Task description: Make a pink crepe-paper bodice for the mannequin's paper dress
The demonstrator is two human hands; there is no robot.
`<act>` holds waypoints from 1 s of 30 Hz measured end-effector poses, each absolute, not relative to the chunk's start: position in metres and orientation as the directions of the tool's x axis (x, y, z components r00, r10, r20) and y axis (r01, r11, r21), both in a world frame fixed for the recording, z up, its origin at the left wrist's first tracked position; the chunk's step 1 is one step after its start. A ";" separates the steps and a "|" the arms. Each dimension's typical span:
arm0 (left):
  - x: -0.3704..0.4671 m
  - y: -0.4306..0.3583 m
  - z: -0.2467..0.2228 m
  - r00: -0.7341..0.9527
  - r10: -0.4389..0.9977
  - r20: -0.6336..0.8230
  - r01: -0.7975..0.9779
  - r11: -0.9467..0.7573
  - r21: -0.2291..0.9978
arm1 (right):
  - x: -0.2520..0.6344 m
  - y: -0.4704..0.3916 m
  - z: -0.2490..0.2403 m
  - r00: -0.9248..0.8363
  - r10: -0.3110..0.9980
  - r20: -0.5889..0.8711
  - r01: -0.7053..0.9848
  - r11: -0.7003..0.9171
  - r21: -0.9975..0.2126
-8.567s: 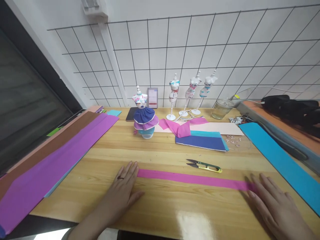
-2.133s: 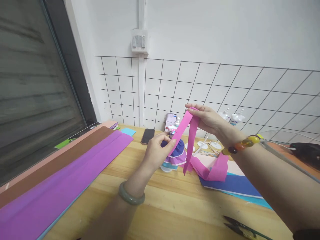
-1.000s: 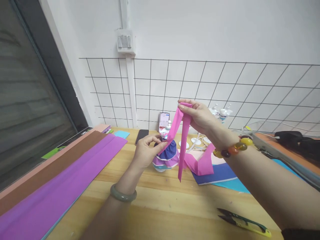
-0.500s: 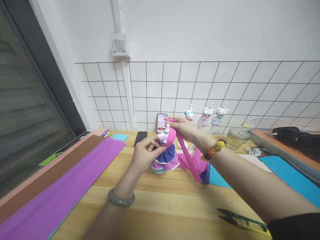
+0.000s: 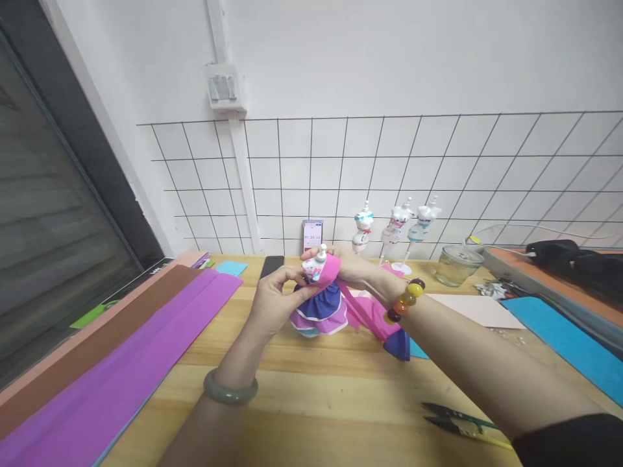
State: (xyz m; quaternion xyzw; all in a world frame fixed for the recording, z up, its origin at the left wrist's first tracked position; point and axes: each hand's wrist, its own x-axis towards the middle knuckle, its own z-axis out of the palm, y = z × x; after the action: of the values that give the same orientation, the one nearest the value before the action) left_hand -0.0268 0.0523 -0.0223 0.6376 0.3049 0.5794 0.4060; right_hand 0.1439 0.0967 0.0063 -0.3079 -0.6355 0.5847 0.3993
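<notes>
A small white dress form (image 5: 311, 268) stands upright at the table's middle, wearing a ruffled skirt (image 5: 322, 309) in dark blue, purple and light blue with white edges. Around its bust runs a bright pink strip (image 5: 329, 271). My left hand (image 5: 275, 299) is closed, thumb and fingers pinching the strip against the form's waist. Behind the form, my right hand (image 5: 355, 266) is curled with the strip in it; its fingertips are partly hidden. The strip's tail drops to pink material (image 5: 372, 318) with a dark blue end, right of the skirt.
Three dress forms (image 5: 396, 227) stand behind my right hand. A glass jar (image 5: 457, 266), a pale sheet (image 5: 479, 311) and a blue sheet (image 5: 559, 334) lie right. Thread snips (image 5: 462, 421) rest near the front. Purple sheets (image 5: 160, 350) line the left; two phones (image 5: 312, 235) are at the back.
My right hand has moved down and behind the dress form, drawing the pink strip closer round the bust. My left hand keeps its pinch at the waist. The view has shifted slightly.
</notes>
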 end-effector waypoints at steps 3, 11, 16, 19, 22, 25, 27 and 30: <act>-0.027 0.052 -0.021 0.113 0.883 0.455 -0.055 -0.452 0.890 | 0.143 0.092 0.010 -0.508 0.842 0.182 -0.051 0.182 -0.982; -0.031 0.050 -0.017 0.281 0.845 0.455 -0.003 -0.474 0.881 | 0.153 0.082 0.024 -0.551 0.819 0.161 0.113 0.264 -0.958; -0.035 0.043 -0.009 0.392 0.803 0.448 0.088 -0.518 0.851 | 0.154 0.090 0.021 -0.599 0.784 0.160 0.139 0.299 -0.944; -0.037 0.040 -0.004 0.430 0.785 0.447 0.114 -0.538 0.835 | 0.154 0.095 0.018 -0.634 0.758 0.152 0.141 0.307 -0.941; -0.038 0.039 -0.001 0.425 0.791 0.440 0.109 -0.527 0.843 | 0.153 0.094 0.016 -0.646 0.749 0.149 0.143 0.310 -0.940; -0.038 0.039 -0.001 0.412 0.811 0.417 0.109 -0.498 0.861 | 0.153 0.090 0.015 -0.634 0.760 0.144 0.151 0.304 -0.940; -0.038 0.039 -0.001 0.419 0.812 0.406 0.107 -0.489 0.866 | 0.153 0.088 0.014 -0.611 0.779 0.140 0.159 0.295 -0.942; -0.039 0.040 -0.001 0.424 0.811 0.404 0.100 -0.485 0.869 | 0.153 0.087 0.013 -0.556 0.818 0.147 0.175 0.288 -0.942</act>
State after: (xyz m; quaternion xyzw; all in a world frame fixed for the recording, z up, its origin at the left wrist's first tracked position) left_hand -0.0392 0.0398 -0.0011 0.7409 0.3072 0.4402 0.4036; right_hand 0.1532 0.0870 0.0130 -0.3390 -0.7326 0.4912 0.3273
